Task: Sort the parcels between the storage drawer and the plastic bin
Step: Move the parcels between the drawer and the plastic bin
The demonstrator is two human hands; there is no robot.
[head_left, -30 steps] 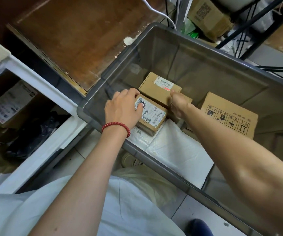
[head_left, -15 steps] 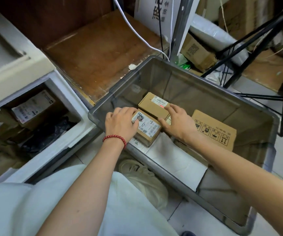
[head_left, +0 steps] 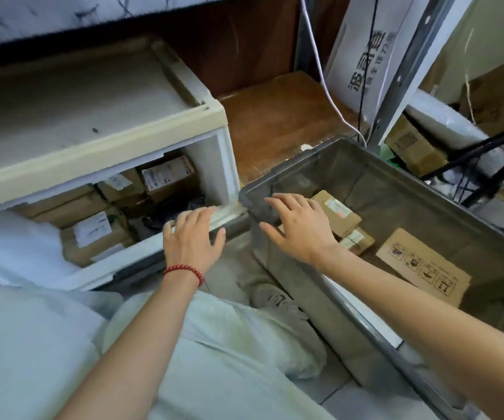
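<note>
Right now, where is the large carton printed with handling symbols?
In the head view the carton lies at the right, inside the grey plastic bin, to the right of two small labelled boxes.

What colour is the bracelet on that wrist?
The bracelet is made of red beads, clearest in the head view.
</note>
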